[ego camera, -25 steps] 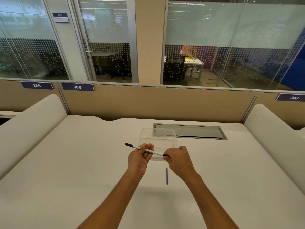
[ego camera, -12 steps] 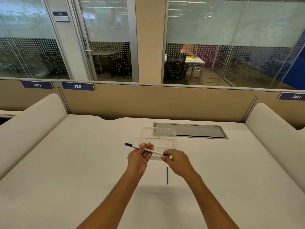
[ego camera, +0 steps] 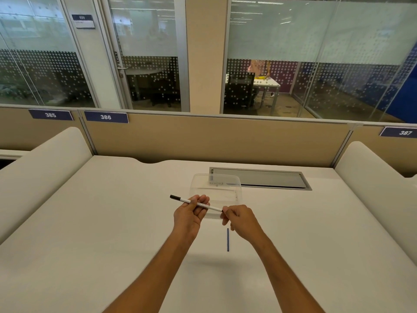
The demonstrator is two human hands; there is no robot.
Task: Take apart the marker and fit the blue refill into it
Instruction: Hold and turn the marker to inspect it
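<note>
Marker: white barrel with a black cap at its far-left end, held level above the table, in front of a clear plastic tray. Left hand grip is closed around the middle of the barrel, fingers curled over it. Right hand grip is pinched on the near-right end of the barrel, where a small dark end piece shows at the fingertips.

Step in hand, as judged: disassembly, working the end plug loose. Whether it has come free cannot be told; barrel and end look joined.

Blue refill lies on the table just below the right hand, pointing toward the person, untouched and apart from both hands.

Next move likely calls for a twist or pull at the right end while the left holds the barrel steady, then setting the plug down somewhere it won't roll; the tray is near for that.

Surroundings: grey cable hatch behind the tray, beige partition beyond. Nothing stands between hands and refill.
</note>
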